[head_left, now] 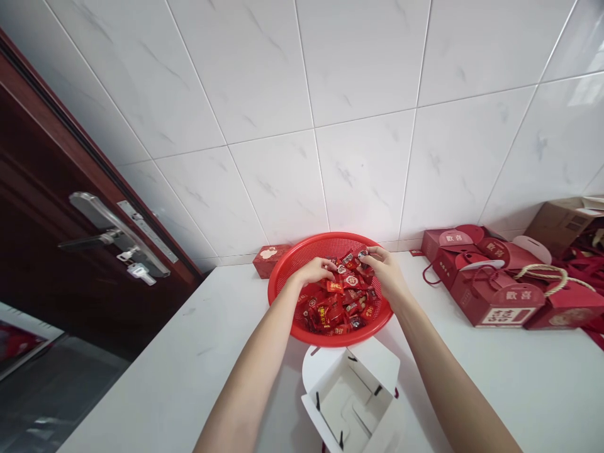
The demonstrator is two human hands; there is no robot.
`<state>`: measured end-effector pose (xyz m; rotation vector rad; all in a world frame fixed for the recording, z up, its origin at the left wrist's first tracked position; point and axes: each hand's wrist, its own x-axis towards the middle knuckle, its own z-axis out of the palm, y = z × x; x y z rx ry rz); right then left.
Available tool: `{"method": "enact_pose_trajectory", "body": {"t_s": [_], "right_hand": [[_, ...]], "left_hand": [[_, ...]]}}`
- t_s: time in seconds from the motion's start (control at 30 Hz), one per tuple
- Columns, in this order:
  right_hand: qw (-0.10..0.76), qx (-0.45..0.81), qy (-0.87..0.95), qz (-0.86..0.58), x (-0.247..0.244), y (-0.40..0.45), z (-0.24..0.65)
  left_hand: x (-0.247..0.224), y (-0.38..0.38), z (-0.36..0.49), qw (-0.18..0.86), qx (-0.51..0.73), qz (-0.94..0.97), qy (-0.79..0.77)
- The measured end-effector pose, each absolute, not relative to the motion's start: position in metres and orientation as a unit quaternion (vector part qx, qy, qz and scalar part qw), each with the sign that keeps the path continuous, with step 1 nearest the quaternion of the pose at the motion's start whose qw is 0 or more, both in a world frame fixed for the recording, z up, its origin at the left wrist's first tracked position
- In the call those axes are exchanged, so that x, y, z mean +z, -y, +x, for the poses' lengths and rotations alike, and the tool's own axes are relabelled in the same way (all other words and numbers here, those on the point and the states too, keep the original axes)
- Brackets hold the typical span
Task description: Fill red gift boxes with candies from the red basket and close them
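A round red plastic basket (295,270) holds many red-wrapped sweets (335,311). Over its left part, my left hand (317,270) has its fingers closed at the sweets; what they grip, if anything, is too small to name. On the basket's right side, my right hand (383,267) pinches a small dark and red wrapped sweet (363,255). In front of the basket, between my forearms, stands an open box (349,402) with a white inside and raised flaps; no sweets show in it.
Several closed red gift boxes (495,296) with cord handles stand at the right. Behind them is a brown carton (559,226). A small red box (267,261) touches the basket's back left. A dark door (70,264) with keys stands left of the white table (202,352).
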<state>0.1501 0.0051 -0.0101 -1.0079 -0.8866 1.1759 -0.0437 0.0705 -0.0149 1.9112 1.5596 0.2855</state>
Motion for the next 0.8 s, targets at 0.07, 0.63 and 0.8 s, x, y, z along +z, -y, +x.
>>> {"method": "enact_pose_trajectory", "body": {"t_s": [0.07,0.63,0.8], "right_hand": [[0.628,0.515,0.384,-0.439,-0.01,-0.005,0.15],[0.632,0.514,0.388,-0.431,-0.009,-0.004,0.15],[0.636,0.506,0.397,-0.427,-0.01,-0.006,0.151]], "left_hand": [[-0.014,-0.07,-0.042,0.328,0.128,0.731,-0.584],[-0.014,-0.06,-0.035,0.289,0.122,0.78,-0.541],[-0.018,-0.048,-0.015,0.272,0.038,0.844,-0.46]]}}
